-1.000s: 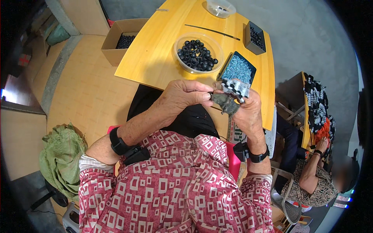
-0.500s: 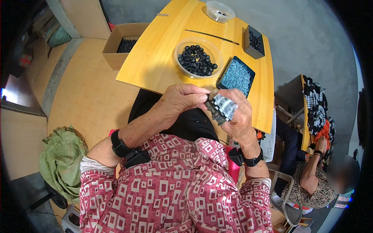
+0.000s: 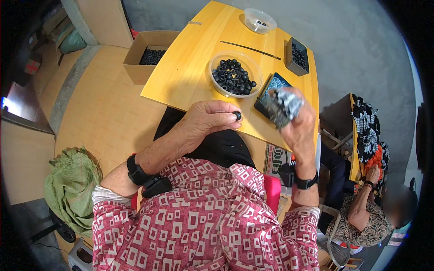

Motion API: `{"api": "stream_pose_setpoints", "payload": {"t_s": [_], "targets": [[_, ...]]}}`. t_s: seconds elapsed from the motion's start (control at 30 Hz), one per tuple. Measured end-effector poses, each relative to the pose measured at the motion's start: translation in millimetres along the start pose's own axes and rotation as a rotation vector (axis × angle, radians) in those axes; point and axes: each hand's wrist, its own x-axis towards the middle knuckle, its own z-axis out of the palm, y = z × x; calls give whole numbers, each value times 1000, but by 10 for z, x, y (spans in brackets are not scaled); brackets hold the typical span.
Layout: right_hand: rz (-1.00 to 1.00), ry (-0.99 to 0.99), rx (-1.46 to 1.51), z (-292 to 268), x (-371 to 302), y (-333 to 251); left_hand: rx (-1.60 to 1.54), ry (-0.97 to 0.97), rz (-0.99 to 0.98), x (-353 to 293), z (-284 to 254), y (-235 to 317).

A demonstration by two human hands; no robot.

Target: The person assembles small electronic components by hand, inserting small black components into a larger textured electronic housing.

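Observation:
My left hand [image 3: 207, 121] pinches a round black bead [image 3: 237, 115] between thumb and fingertips, just off the table's near edge. A bunched, frayed black, grey and white striped cloth piece [image 3: 285, 107] is gripped in my right hand [image 3: 302, 128]; both are blurred by motion. That hand hovers over the dark tray [image 3: 263, 105], whose small shiny blue pieces [image 3: 277, 82] are partly hidden by it. Beyond my left hand stands a clear plastic bowl [image 3: 212, 72] with many black beads [image 3: 233, 77] inside.
On the yellow table [image 3: 190, 67] lie a thin dark stick [image 3: 250, 49], a clear tub [image 3: 260, 21] and a grey bin of beads [image 3: 297, 61]. A cardboard box [image 3: 138, 72] stands left, a green sack [image 3: 74, 189] lower left. At right, a co-worker's hand [image 3: 373, 174] touches orange material.
My right hand has moved right, away from my left, carrying the striped cloth over the tray. The bead in my left fingertips now shows plainly. The view has shifted slightly.

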Motion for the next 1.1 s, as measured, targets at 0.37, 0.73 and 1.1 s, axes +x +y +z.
{"api": "stream_pose_setpoints", "payload": {"t_s": [0.37, 0.73, 1.1], "targets": [[340, -523, -259, 721, 652, 407, -14, 8, -23, -41, -65, 68], [592, -368, 234, 867, 637, 768, -18, 24, -7, -32, -91, 84], [144, -629, -305, 913, 539, 722, -51, 50, -21, -10, -97, 46]]}}
